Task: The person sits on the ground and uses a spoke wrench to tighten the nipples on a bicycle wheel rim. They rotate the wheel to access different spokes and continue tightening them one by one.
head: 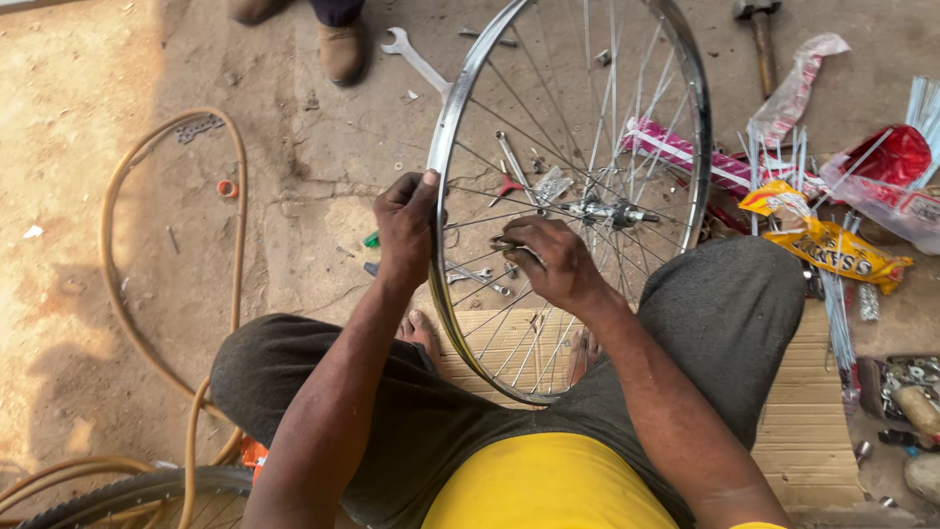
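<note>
Currently I judge spoke work underway: left hand (406, 230) grips the wheel rim (443, 137), right hand (548, 260) fingers pinching a spoke (509, 245); next needs steady turning.

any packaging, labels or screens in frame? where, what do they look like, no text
Yellow packet: right of the wheel rim, crumpled, yellow with red.
Red bag: far right, clear plastic over red.
Pink-and-white wrapper: behind the spokes, long.
Clear wrapper: top right, red-striped.
No screens.

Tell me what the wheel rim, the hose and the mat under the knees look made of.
Silver wheel rim: bright polished metal, mirror glints. Tan looped hose: probably rubber or plastic, matte, bends smoothly. Ribbed beige mat: seemingly corrugated cardboard, parallel flutes.
</note>
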